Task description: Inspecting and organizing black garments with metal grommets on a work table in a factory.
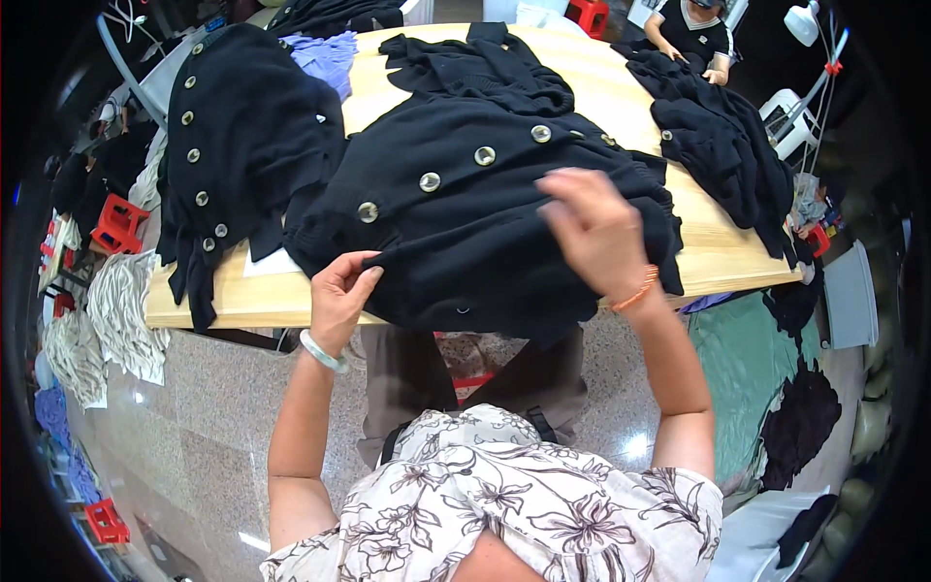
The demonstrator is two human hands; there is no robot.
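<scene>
The black buttoned garment [427, 254] lay across the wooden table [716, 247] before me. My left hand [337, 299] pinched its near-left cloth between thumb and fingers; my right hand [595, 235], blurred, fingers and thumb parted, was over it, contact indeterminable.

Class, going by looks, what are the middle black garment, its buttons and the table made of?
Garment: probably knit yarn, matte, with ribbed edges.
Buttons: plastic or metal, unclear; glossy, with bright highlights.
Table: wood or wood-look laminate, pale and smooth, showing grain streaks.
</scene>
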